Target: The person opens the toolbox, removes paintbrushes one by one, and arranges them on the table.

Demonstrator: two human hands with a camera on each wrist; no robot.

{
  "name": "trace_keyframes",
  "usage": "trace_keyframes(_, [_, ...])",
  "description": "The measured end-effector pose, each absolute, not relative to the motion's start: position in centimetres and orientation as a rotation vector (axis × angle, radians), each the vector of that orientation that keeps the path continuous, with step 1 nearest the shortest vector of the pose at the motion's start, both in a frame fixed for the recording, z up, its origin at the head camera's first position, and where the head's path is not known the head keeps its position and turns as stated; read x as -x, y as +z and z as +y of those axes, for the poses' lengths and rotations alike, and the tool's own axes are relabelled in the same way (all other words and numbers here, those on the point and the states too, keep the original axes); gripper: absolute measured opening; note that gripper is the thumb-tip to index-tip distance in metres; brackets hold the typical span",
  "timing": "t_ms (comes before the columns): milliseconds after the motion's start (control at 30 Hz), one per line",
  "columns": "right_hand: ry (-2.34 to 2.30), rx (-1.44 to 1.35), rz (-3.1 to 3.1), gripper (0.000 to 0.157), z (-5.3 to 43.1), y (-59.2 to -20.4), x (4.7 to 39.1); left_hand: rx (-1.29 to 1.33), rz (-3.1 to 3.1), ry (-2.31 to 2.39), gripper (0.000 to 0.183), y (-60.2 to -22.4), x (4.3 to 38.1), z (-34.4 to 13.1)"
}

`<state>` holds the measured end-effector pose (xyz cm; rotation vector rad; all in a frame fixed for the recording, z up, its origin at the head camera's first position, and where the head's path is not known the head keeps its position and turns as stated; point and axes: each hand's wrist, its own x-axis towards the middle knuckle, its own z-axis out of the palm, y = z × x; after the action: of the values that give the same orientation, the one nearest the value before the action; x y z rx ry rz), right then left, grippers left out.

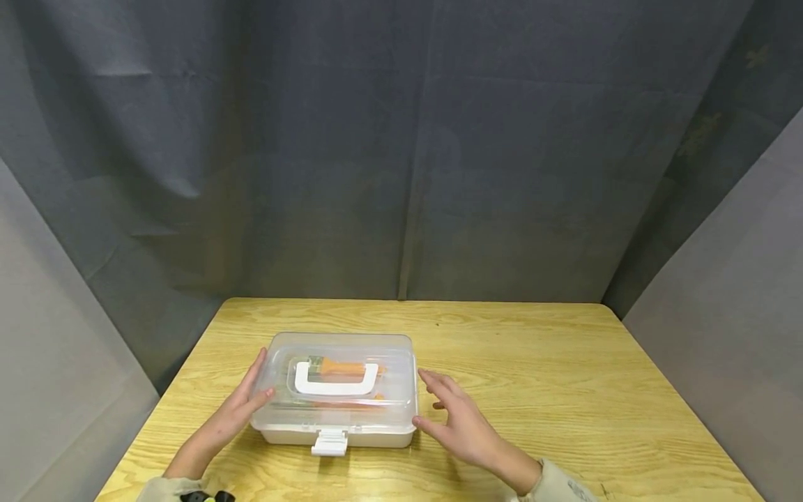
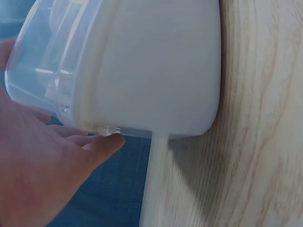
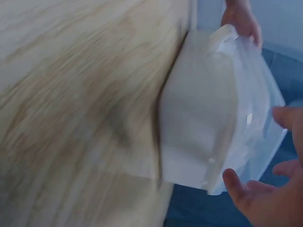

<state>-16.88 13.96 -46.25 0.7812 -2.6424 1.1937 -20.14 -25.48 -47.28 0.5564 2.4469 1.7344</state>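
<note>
A plastic storage box [image 1: 343, 439] with a translucent lid and a white base sits on the table, left of centre. Its white carry handle [image 1: 335, 388] lies across the lid, and a white latch [image 1: 330, 442] sticks out at the front. Through the lid shows what looks like an orange-handled brush [image 1: 341, 367], with another orange item below it. My left hand [image 1: 228, 416] rests against the box's left side, thumb on the lid. At the right side is my right hand [image 1: 461, 423], fingers spread, tips at the lid's edge; whether they touch is unclear.
The wooden table [image 1: 564, 397] stretches away to the right of the box. Dark curtains [image 1: 502, 174] hang behind it, and pale grey panels [image 1: 734, 314] flank both sides. A black object [image 1: 207, 496] shows at my left cuff.
</note>
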Motion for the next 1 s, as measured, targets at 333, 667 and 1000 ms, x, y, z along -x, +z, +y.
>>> trace_keyframes(333, [1.249, -0.954, -2.670, 0.083, 13.6, -48.1, 17.6, -0.590, 2.490, 1.677, 0.111, -48.2, 20.0, -25.7])
trace_keyframes(667, [0.939, -0.941, -2.697, 0.099, 13.2, -47.8, 17.5, -0.600, 2.583, 1.682, 0.105, -48.2, 19.7, -25.6])
trace_keyframes(1000, [0.816, -0.963, -2.657, 0.101, 13.2, -47.0, 17.9, -0.573, 2.604, 1.697, 0.097, -47.7, 19.7, -25.4])
